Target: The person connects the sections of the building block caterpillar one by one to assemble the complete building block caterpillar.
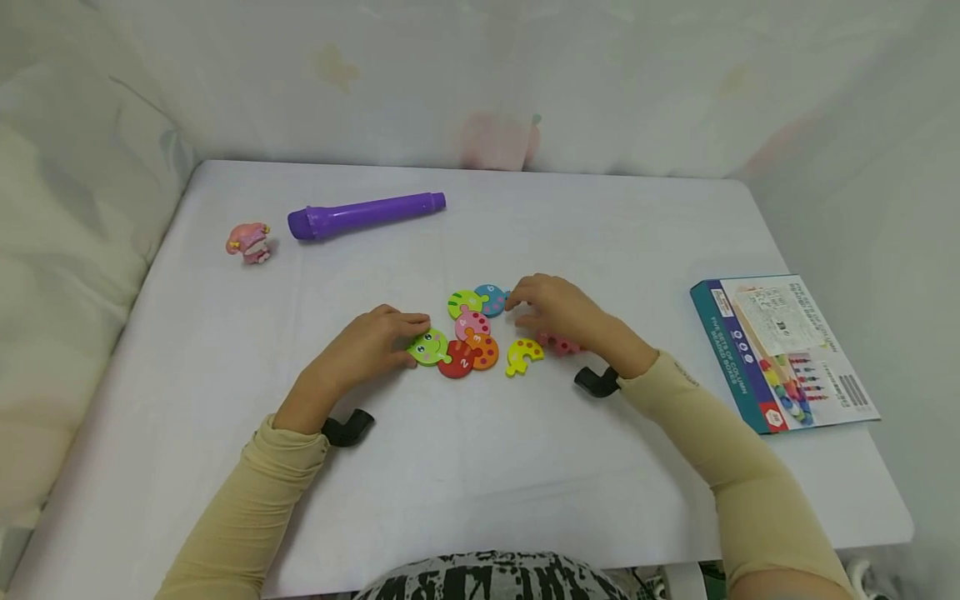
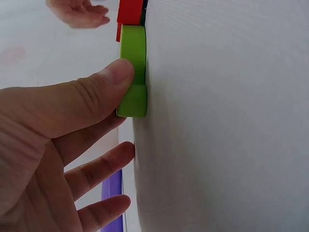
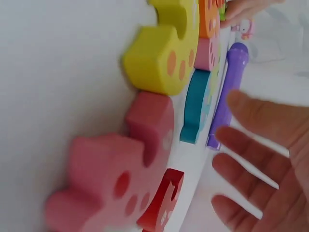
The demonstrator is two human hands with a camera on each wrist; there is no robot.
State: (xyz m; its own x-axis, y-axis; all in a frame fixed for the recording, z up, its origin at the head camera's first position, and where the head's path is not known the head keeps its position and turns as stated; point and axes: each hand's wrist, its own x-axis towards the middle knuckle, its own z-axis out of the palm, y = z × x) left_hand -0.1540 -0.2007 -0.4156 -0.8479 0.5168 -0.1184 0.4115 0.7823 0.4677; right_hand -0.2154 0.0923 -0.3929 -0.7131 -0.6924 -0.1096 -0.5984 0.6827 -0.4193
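Observation:
My left hand [image 1: 367,346] pinches the green smiling-face puzzle piece [image 1: 427,348] between thumb and forefinger; its other fingers are spread. Joined to that face is a red puzzle piece [image 1: 455,361], followed by orange [image 1: 484,350], pink [image 1: 471,323], lime [image 1: 463,302] and blue [image 1: 491,300] ones in a bent chain. Beside the blue piece hovers my right hand [image 1: 558,307], fingers apart, holding nothing. A loose yellow piece [image 1: 523,356] and a rose spotted piece [image 1: 558,343] lie below it. Another red piece [image 3: 164,203] shows only in the right wrist view.
A purple toy microphone [image 1: 367,215] lies at the back left, with a small pink figurine [image 1: 249,242] beside it. On the right side of the white table [image 1: 480,475] rests a boxed toy [image 1: 783,354]. Black wrist mounts [image 1: 348,427] stick out below both hands.

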